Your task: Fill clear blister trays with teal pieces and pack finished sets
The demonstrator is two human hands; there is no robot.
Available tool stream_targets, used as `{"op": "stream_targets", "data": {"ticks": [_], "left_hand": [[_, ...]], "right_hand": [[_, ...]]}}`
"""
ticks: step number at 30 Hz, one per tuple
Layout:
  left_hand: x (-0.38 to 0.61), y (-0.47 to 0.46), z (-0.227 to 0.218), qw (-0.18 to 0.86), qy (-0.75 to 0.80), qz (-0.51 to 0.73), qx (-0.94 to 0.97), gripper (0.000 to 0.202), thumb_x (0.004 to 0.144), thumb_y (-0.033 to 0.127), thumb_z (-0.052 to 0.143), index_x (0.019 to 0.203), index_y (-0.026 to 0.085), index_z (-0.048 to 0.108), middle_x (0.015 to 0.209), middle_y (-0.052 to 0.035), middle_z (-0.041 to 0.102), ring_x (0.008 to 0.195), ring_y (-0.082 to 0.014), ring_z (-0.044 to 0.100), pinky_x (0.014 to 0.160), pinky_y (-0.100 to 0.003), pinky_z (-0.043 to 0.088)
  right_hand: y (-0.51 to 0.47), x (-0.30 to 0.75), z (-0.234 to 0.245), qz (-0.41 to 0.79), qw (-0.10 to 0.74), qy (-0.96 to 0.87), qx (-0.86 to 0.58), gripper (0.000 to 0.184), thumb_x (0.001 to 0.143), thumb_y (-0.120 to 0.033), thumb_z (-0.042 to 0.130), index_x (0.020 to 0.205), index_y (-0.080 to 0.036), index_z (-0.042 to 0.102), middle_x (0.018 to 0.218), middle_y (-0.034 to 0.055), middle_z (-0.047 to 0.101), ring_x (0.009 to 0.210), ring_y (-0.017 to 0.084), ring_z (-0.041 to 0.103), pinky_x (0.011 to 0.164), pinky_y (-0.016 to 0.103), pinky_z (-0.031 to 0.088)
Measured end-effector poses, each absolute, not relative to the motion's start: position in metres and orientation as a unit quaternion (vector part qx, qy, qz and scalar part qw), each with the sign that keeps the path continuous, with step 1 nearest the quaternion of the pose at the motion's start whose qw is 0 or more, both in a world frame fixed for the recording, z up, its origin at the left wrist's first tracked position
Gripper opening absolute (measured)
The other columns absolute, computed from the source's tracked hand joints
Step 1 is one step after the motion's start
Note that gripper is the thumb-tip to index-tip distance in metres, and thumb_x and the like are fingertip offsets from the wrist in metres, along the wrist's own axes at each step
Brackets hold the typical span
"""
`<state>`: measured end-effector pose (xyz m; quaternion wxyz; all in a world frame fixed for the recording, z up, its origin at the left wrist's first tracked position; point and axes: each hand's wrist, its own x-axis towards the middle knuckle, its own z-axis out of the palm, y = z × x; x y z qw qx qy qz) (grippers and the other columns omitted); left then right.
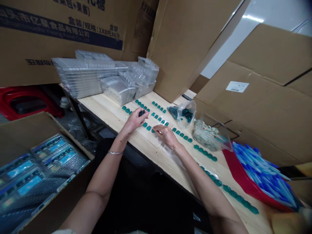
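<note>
My left hand (135, 121) is closed round a small clump of dark pieces (141, 112) that shows between thumb and fingers. To its right, my right hand (166, 135) is held low over the table, thumb and fingertips pinched together. Its fingertips are beside a small teal faceted piece (148, 128) in the nearest row; whatever they pinch is too small to make out. Other teal pieces lie in short rows on the pale wooden table (180, 156), including a row (158, 118) behind my hands and longer rows (240, 197) toward the right.
Clear plastic trays (78, 76) are stacked at the back left. Bags of dark teal pieces (186, 114) and pale pieces (207, 133) stand behind the rows. A red tub (240, 177) holds blue pointed pieces. A carton (46, 122) of packaged goods stands lower left.
</note>
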<state>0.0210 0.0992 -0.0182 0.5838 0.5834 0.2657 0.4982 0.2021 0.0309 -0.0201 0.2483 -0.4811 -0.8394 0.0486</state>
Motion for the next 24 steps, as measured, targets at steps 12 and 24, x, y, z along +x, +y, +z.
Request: {"op": "stream_targets", "data": {"ticks": [12, 24], "left_hand": [[0.026, 0.104, -0.026, 0.609, 0.269, 0.482, 0.57, 0.026, 0.074, 0.039, 0.063, 0.08, 0.015, 0.052, 0.067, 0.0017, 0.055, 0.04, -0.0021, 0.039, 0.034, -0.016, 0.026], [0.031, 0.103, -0.031, 0.65, 0.258, 0.474, 0.536, 0.033, 0.071, 0.043, 0.066, 0.082, 0.015, 0.053, 0.071, -0.0004, 0.054, 0.047, -0.0027, 0.042, 0.034, -0.013, 0.026]], "right_hand": [[0.034, 0.197, -0.026, 0.059, 0.249, -0.807, -0.533, 0.022, 0.079, -0.009, 0.053, 0.091, -0.018, 0.068, 0.091, 0.0077, 0.07, 0.085, 0.019, 0.066, 0.078, 0.032, 0.051], [0.034, 0.193, -0.03, 0.047, 0.25, -0.794, -0.552, 0.024, 0.075, -0.006, 0.055, 0.088, -0.018, 0.07, 0.087, 0.007, 0.071, 0.081, 0.02, 0.066, 0.076, 0.033, 0.053]]}}
